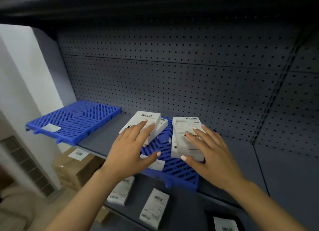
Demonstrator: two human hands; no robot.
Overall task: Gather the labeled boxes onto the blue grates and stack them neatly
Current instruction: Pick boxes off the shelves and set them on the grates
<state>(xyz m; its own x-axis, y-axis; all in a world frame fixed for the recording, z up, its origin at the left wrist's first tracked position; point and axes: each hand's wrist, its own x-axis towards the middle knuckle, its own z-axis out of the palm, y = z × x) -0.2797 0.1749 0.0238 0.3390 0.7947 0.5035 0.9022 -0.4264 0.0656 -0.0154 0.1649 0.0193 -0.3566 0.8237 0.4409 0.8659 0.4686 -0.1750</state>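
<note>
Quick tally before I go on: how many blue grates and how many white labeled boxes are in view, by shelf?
Blue grates: 2, the left grate and the middle grate
White boxes on the middle grate: 3, two stacked under the left hand, one under the right hand
White boxes on the lower shelf: 3
Total: 8

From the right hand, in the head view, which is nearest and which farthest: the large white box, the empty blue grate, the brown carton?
1. Large white box: under the right hand, on the near grate.
2. Brown carton: lower left, below the shelf.
3. Empty blue grate: far left on the shelf.
</note>
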